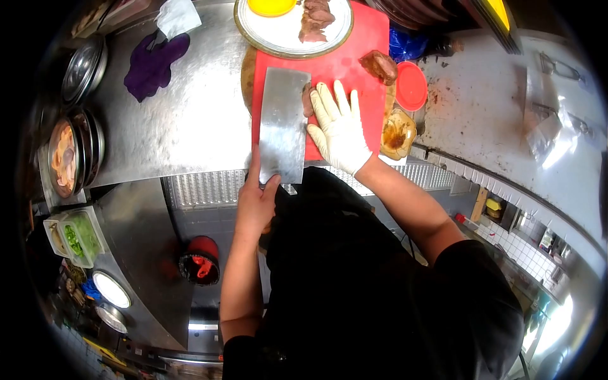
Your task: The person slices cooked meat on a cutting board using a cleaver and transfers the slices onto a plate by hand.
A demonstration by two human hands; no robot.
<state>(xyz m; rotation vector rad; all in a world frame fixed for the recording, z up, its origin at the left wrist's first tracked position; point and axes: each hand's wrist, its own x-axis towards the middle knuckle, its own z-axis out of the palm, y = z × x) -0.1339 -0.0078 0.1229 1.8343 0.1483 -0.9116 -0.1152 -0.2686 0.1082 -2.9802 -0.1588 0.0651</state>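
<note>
My bare left hand (256, 206) is closed round the handle of a broad cleaver (284, 123), whose blade lies over the left side of a red cutting board (358, 41). The handle itself is mostly hidden. In a pale glove, my right hand (337, 130) rests on the board with its fingers spread, its fingertips by a small piece of meat (308, 100) at the blade's right edge. A larger browned piece of meat (379, 66) sits at the board's right edge. Beyond the blade, a white plate (269, 31) carries sliced meat (315, 22) and a yellow bowl (271, 5).
Right of the board are a red lid (411, 85) and a stained small dish (398, 134). A purple cloth (155, 66) lies on the steel counter (209, 101). Stacked metal bowls (85, 69) stand far left. Below is a red bin (201, 256).
</note>
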